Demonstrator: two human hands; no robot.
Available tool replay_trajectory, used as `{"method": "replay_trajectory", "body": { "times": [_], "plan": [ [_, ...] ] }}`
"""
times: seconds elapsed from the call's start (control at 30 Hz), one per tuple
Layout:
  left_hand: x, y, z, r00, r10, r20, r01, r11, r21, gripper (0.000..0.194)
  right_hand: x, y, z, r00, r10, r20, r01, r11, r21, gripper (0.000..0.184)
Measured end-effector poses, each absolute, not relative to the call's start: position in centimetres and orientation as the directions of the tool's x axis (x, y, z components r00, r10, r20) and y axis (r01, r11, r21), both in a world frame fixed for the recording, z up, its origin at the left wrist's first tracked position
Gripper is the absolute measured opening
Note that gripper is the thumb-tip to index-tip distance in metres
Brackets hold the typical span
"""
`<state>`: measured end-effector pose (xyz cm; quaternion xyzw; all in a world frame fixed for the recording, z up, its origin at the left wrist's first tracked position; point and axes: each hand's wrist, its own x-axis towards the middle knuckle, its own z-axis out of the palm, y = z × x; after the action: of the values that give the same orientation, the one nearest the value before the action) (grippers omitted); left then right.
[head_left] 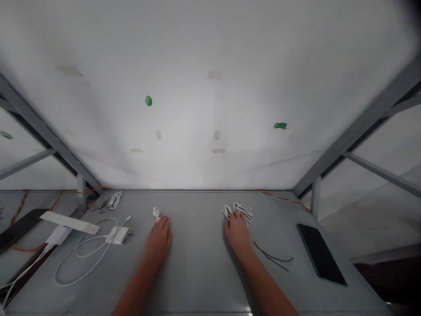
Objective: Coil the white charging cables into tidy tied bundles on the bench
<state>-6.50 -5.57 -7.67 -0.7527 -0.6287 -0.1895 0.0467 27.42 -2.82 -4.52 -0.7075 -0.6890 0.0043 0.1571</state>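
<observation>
My right hand (237, 228) has its fingers closed over a coiled white cable (242, 210), whose loops stick out beyond the fingertips. On the left, my left hand (159, 237) is closed, its fingertips at a small white piece (155, 212) that is partly hidden and looks like a cable end or small bundle. Both hands rest low over the grey tabletop (197, 263). Close to my right forearm lie thin dark twist ties (272, 256).
A white charger (118, 235) with a looped white cable (79, 252) lies at left, near a power strip (59, 235) and a white strip (69, 222). Another coiled cable (115, 200) is at the back left. A dark phone (322, 254) lies right. Metal posts (315, 197) flank the table.
</observation>
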Motion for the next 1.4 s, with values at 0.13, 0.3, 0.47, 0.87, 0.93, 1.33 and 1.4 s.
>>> {"method": "replay_trajectory", "body": {
  "times": [0.13, 0.3, 0.47, 0.87, 0.93, 1.33, 1.4],
  "plan": [
    [-9.5, -5.0, -7.2, 0.013, 0.923, 0.385, 0.993, -0.058, 0.107, 0.043, 24.6, -3.8, -4.2, 0.014, 0.977, 0.211, 0.948, 0.054, -0.314, 0.030],
    [-2.7, -7.8, -7.2, 0.154, 0.930, 0.333, 0.928, -0.253, 0.276, 0.044, 21.5, -4.0, -4.0, 0.150, 0.988, 0.036, 0.579, -0.058, -0.813, 0.020],
    [4.1, -8.8, -6.3, 0.233, 0.931, 0.282, 0.808, -0.347, 0.477, 0.057, 20.1, -3.8, -2.9, 0.070, 0.981, -0.182, 0.244, -0.194, -0.950, 0.029],
    [5.6, -7.5, -1.3, 0.035, 0.992, 0.119, 0.507, -0.120, 0.854, 0.035, 21.4, -4.3, -0.1, -0.192, 0.958, -0.214, -0.266, -0.261, -0.928, 0.043],
    [5.7, -7.4, -1.6, 0.005, 0.998, 0.063, 0.380, -0.060, 0.923, 0.038, 21.9, -4.1, -0.8, -0.182, 0.967, -0.180, -0.212, -0.217, -0.953, 0.039],
    [4.4, -5.9, -3.7, -0.038, 0.963, -0.266, -0.194, 0.254, 0.948, 0.054, 21.9, -8.2, -4.3, -0.193, 0.974, 0.116, 0.363, 0.181, -0.914, 0.057],
    [4.4, -5.9, -3.7, -0.033, 0.948, -0.316, -0.287, 0.294, 0.912, 0.054, 20.8, -8.2, -4.5, -0.119, 0.988, 0.101, 0.411, 0.142, -0.900, 0.050]
  ]
}}
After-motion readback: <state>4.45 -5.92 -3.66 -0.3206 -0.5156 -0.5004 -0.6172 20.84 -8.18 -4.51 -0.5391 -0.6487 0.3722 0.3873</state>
